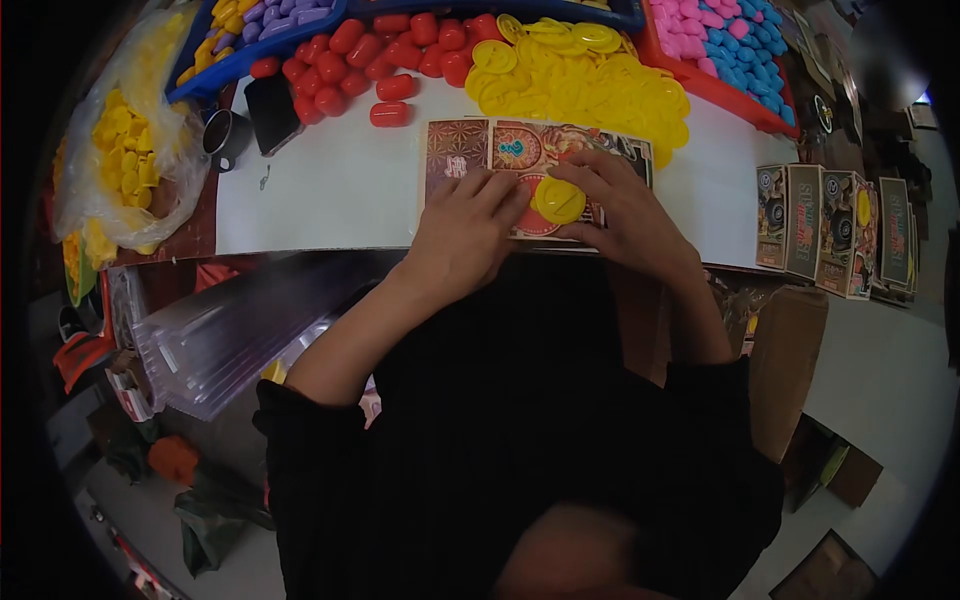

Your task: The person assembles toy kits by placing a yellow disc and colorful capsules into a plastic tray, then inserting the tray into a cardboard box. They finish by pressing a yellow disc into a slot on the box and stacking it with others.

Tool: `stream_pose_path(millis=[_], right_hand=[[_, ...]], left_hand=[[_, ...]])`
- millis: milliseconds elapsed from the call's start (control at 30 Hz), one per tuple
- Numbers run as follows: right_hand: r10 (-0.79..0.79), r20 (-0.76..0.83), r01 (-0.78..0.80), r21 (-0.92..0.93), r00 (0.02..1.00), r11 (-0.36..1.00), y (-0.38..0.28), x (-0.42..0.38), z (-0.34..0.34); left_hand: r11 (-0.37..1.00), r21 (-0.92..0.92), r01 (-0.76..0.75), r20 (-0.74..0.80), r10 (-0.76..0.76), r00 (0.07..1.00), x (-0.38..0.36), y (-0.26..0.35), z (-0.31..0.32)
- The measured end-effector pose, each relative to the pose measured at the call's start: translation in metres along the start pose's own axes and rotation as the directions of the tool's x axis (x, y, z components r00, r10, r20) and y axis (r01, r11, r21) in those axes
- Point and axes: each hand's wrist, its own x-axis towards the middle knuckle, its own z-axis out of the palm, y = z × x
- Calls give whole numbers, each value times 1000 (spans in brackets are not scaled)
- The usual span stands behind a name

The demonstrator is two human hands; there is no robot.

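A flat printed card (pixel 455 150), red-brown with colourful patterns, lies on the white table in front of me. My left hand (pixel 468 228) rests on its left part, fingers together and bent; whether they pinch anything is hidden. Two overlapping yellow discs (pixel 561 201) sit on the card's red circle, between my hands. My right hand (pixel 625 212) is at the right of the discs, fingers and thumb spread around them, the thumb near their lower edge. Beyond the card lies a heap of yellow discs (pixel 580 85), with red capsule-shaped pieces (pixel 390 114) to its left.
A black phone (pixel 271 115) and a dark cup (pixel 226 138) stand at the left, beside a bag of yellow pieces (pixel 125 160). Blue trays (pixel 265 45) and a red tray (pixel 735 107) line the back. Printed boxes (pixel 838 225) stand at the right edge.
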Motion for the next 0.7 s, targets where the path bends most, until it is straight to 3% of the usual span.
stream_pose_path(millis=[67, 133, 267, 467, 533, 700], right_hand=[[-60, 5, 60, 3, 998, 998, 5, 0, 5], [9, -78, -9, 12, 997, 1000, 5, 0, 9], [13, -68, -9, 54, 998, 998, 6, 0, 6], [-95, -107, 98, 22, 990, 995, 15, 5, 12], [-91, -212, 89, -17, 973, 996, 16, 9, 14], [-116, -246, 135, 62, 962, 989, 6, 7, 30]], left_hand=[[998, -40, 43, 8, -43, 999, -1, -1, -1], [998, -55, 40, -7, -40, 999, -1, -3, -1], [996, -85, 42, 11, -41, 999, -1, -6, -3], [990, -136, 30, -2, -31, 1000, -1, -8, -7], [931, -323, 169, 76, -153, 985, 2, -8, -15], [929, -334, 159, 22, -161, 987, 0, -12, -6]])
